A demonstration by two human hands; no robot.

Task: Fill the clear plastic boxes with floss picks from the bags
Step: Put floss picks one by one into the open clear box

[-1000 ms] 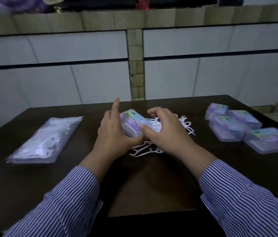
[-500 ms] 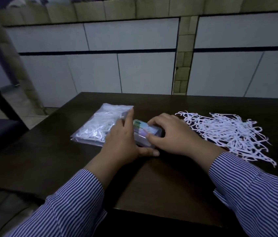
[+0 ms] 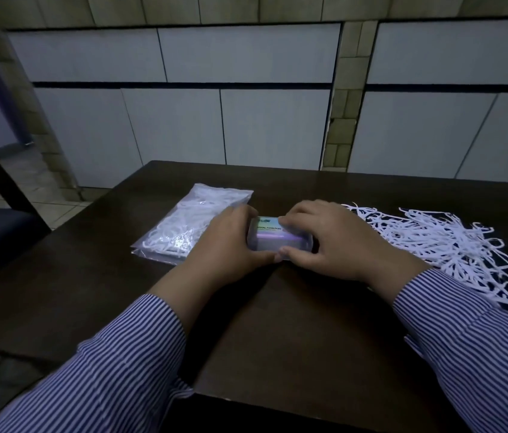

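Dark wood table [image 3: 277,339] w/ white tiled wall behind. Clear plastic box [image 3: 277,239] sits at centre, gripped from both ends: left hand [image 3: 224,245] curls round its 9 o'clock end, right hand [image 3: 330,242] round its 3 o'clock end. Sealed bag [image 3: 190,226] at 9 o'clock, touching left hand; loose floss picks [image 3: 452,248] at 3 o'clock.

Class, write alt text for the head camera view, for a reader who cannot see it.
Both hands, left and right, grip a clear box on a dark table. A sealed bag of floss picks lies just left; loose picks are spread to the right.
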